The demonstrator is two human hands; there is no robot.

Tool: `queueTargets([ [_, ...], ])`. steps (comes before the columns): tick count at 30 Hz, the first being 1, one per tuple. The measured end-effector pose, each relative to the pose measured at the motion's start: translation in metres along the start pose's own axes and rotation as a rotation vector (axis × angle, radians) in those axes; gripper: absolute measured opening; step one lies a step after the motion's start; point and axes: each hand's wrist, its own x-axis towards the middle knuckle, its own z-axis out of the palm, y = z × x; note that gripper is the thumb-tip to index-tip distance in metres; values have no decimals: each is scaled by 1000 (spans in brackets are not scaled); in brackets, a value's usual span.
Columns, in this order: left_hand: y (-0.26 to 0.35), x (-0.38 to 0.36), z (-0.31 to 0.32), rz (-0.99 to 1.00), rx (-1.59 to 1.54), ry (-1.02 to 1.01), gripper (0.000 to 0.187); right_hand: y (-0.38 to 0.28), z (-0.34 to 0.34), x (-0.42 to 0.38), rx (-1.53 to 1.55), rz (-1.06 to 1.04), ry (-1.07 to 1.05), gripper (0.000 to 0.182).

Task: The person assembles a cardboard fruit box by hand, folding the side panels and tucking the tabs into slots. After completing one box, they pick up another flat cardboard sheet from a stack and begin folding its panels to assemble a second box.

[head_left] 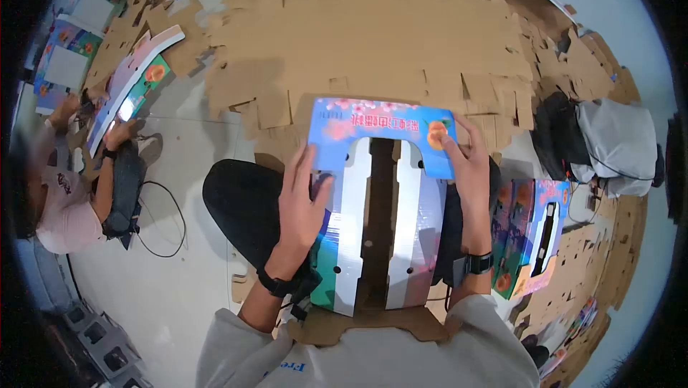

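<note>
A printed cardboard fruit box (337, 245) stands between my knees, its top partly open with a dark gap down the middle. Its blue end flap (387, 119), with pink blossoms, lettering and a peach picture, lies across the far end. My left hand (304, 191) grips the box's left side by the flap, fingers along the edge and thumb inward. On the right edge of the flap, my right hand (466, 155) is closed, its thumb over the peach picture. A plain brown flap (373, 325) sticks out toward my body.
Flattened cardboard (365, 30) covers the floor ahead. Folded printed boxes (530, 237) stand at my right, with a grey and black bundle (616, 137) beyond. At left another person (72, 202) handles a printed cardboard sheet (136, 87). A black cable (183, 223) loops over the tiles.
</note>
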Motion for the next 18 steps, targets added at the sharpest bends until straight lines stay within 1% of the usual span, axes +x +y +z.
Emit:
queueTargets([
  [3, -11, 1, -1, -10, 98, 7, 53, -4, -2, -5, -137, -6, 30, 42],
  [4, -11, 2, 0, 22, 126, 60, 47, -2, -4, -5, -151, 7, 26, 42],
  [7, -14, 0, 5, -223, -201, 75, 45, 2, -5, -4, -174, 35, 17, 42],
  [10, -13, 1, 11, -208, -262, 147, 39, 2, -5, -6, -177, 25, 38, 43],
  [12, -14, 1, 12, -144, -174, 116, 41, 11, -5, -6, -206, 1, 30, 43],
  [13, -17, 1, 12, -113, -130, 105, 42, 16, -2, -7, -326, -79, 55, 44],
  [15, -22, -2, 12, -203, -312, 70, 37, 28, 0, -10, -569, -238, 100, 45],
  [17, -34, -1, 11, -259, -486, 35, 33, 62, -1, -7, -376, -132, 67, 46],
  [18, -44, 4, 10, -266, -570, 23, 32, 64, 2, -5, -275, -86, 52, 47],
])
